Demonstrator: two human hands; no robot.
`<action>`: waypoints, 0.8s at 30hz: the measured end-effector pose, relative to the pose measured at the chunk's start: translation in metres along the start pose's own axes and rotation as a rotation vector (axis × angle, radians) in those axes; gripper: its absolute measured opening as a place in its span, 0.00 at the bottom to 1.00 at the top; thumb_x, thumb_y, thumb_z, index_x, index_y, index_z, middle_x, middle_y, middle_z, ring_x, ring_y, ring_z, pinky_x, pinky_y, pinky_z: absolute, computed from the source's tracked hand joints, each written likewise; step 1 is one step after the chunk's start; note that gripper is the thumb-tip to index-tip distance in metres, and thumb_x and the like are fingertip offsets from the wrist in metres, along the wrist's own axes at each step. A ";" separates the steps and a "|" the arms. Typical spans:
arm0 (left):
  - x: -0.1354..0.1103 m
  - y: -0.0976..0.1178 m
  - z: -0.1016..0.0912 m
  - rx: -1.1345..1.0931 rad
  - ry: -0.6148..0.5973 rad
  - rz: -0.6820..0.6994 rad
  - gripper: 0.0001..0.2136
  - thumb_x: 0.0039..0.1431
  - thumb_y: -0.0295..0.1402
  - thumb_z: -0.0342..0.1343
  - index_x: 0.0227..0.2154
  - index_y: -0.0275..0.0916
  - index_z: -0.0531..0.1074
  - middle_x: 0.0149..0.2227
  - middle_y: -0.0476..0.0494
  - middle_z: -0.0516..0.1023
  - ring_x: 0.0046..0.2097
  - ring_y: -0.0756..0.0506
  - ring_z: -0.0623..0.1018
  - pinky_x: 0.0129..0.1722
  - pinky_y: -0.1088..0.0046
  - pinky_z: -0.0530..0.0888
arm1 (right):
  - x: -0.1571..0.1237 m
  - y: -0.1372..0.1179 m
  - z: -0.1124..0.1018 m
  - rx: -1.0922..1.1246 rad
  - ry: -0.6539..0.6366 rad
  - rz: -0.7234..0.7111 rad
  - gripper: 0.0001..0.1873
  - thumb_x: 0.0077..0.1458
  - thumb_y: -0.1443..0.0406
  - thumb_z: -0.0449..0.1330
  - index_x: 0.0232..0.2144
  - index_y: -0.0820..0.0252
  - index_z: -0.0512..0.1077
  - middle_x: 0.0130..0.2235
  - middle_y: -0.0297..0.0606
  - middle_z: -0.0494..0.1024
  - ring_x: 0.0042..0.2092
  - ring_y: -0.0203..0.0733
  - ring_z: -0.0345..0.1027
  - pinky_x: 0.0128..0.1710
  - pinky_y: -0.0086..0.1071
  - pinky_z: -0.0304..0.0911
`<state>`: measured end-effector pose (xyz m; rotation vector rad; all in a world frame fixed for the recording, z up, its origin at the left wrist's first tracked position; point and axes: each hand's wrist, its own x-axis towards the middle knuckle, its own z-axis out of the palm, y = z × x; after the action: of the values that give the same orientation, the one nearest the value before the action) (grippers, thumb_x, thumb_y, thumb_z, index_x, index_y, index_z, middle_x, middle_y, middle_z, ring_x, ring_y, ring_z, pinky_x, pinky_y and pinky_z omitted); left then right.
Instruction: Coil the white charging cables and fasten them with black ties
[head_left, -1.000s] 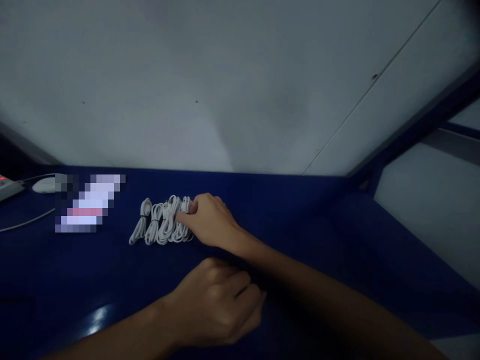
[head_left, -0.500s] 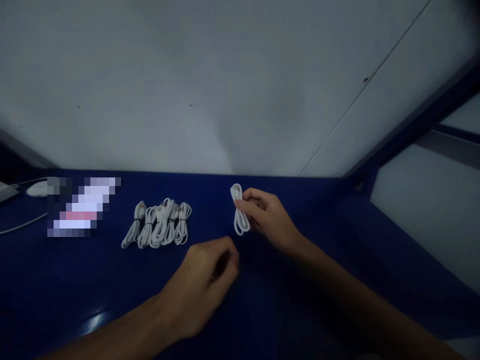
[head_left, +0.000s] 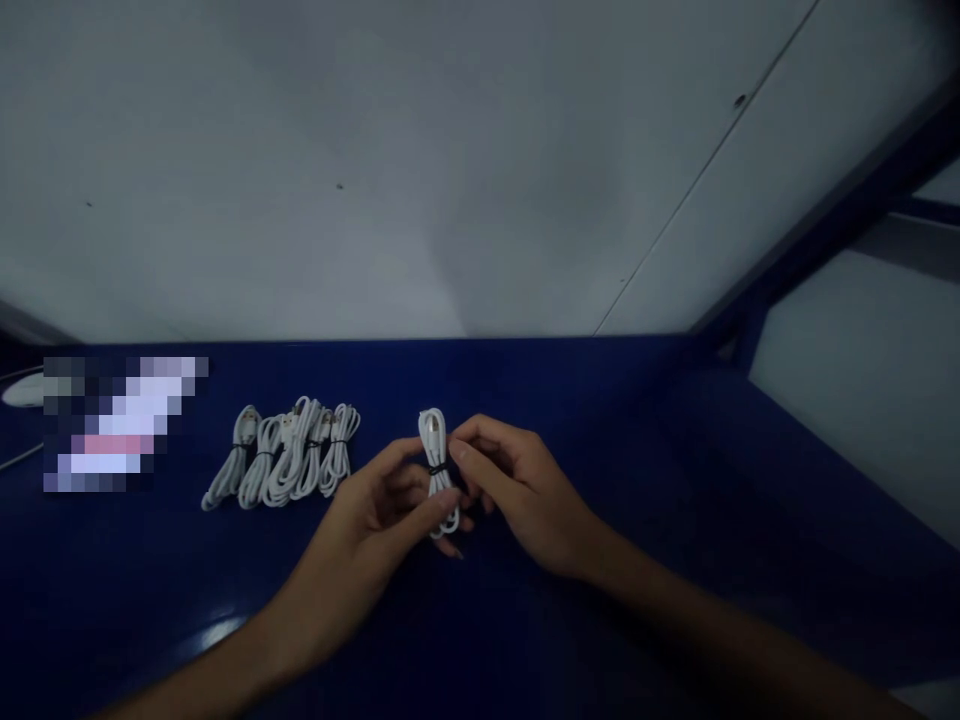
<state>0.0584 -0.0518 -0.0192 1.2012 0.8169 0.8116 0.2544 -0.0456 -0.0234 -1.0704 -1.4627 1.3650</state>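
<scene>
A coiled white USB cable (head_left: pixel 433 432) stands nearly upright between my hands, a thin black tie (head_left: pixel 437 468) around its middle. My left hand (head_left: pixel 386 510) is closed on its lower part, thumb in front and fingers behind. At the cable's right edge, beside the tie, are the bent thumb and forefinger of my right hand (head_left: pixel 514 485); they seem to grip the cable there, though the exact contact is hard to make out. To the left, several more coiled white cables (head_left: pixel 304 455) lie in a row on the blue table, with black ties around them.
The blue table (head_left: pixel 600 400) runs back to a pale grey wall (head_left: pixel 450 150). At the far left lie a pixelated bright object (head_left: pixel 142 410) and a white rounded device (head_left: pixel 26 390), with a white cord near it. A blue frame (head_left: pixel 825 240) slants along the right.
The coiled cable came left and toward me. My left hand, previously apart from it, now holds its lower end; my right hand moved from its middle to its right edge, and the tie shows.
</scene>
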 end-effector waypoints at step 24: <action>-0.006 -0.004 -0.004 0.176 0.063 -0.022 0.27 0.70 0.38 0.66 0.69 0.45 0.69 0.43 0.44 0.85 0.33 0.45 0.85 0.29 0.70 0.83 | 0.002 0.002 0.002 0.020 0.007 0.021 0.17 0.74 0.53 0.58 0.35 0.57 0.73 0.27 0.29 0.70 0.27 0.34 0.62 0.28 0.30 0.60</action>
<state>0.0528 -0.0560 -0.0229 1.3246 0.9670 0.7753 0.2517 -0.0443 -0.0252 -1.0797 -1.4332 1.3866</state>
